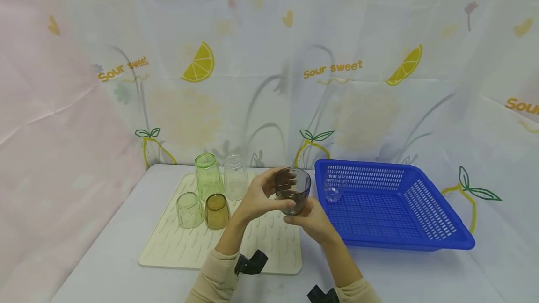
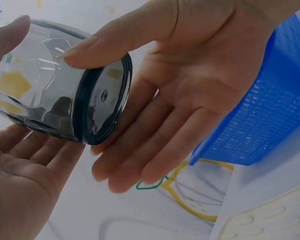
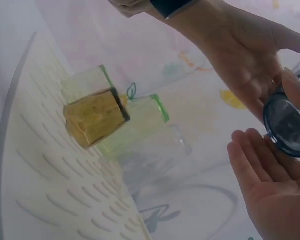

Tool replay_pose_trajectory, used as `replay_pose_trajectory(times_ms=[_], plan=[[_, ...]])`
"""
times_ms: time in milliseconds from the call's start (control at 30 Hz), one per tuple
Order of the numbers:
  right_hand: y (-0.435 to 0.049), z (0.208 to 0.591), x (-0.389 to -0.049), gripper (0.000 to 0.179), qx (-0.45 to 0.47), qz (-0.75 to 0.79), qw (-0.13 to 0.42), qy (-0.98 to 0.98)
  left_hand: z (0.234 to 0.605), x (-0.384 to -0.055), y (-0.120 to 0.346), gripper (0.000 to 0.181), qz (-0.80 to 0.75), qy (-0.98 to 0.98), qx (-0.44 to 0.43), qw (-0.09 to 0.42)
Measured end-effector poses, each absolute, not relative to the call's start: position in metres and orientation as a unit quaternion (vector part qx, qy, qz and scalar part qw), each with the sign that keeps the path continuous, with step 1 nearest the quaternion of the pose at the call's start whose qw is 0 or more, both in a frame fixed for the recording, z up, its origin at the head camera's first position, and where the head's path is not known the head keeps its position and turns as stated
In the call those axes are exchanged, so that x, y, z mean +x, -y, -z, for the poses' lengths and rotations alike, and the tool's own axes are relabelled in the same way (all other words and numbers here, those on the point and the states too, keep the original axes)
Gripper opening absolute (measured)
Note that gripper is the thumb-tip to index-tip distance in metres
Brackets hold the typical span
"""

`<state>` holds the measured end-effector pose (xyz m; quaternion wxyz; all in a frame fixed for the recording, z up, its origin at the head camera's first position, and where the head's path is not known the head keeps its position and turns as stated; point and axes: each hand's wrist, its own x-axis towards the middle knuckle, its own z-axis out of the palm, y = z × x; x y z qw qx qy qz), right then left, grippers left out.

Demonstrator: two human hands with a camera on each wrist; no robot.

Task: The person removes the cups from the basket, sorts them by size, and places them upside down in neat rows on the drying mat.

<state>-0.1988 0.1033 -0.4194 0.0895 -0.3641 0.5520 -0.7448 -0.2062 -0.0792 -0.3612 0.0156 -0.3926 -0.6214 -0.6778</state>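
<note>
A smoky grey drinking glass (image 1: 298,183) is held up by both hands above the right part of a cream drying mat (image 1: 273,242). My left hand (image 1: 262,196) grips its side, thumb in front and fingers behind. Lower on the glass is my right hand (image 1: 312,222); in the left wrist view its thumb presses the wall near the thick base, with the fingers stretched out below. Upside down on the mat stand an amber glass (image 1: 217,214), a short pale green glass (image 1: 189,212), a tall green glass (image 1: 208,180) and a tall clear glass (image 1: 236,180).
On the right sits a blue plastic basket (image 1: 408,246), slotted all over, with a small clear glass (image 1: 334,192) in its back left corner. A lemon-print curtain (image 1: 252,27) hangs behind the white tabletop (image 1: 109,256).
</note>
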Motion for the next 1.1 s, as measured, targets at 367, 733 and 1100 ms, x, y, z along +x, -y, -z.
replay_pose_trajectory(times_ms=[367,733,1100], plan=[[-0.132,0.410,-0.202,0.047,-0.330,0.773,0.052,-0.539,0.373,-0.199,0.097,0.089,0.678,0.659,-0.323,-0.037],[-0.140,0.387,-0.201,0.060,-0.335,0.745,0.016,-0.576,0.381,-0.193,0.092,0.068,0.638,0.706,-0.304,-0.047],[-0.137,0.377,-0.207,0.058,-0.355,0.712,0.012,-0.606,0.391,-0.192,0.084,0.064,0.612,0.731,-0.297,-0.052]])
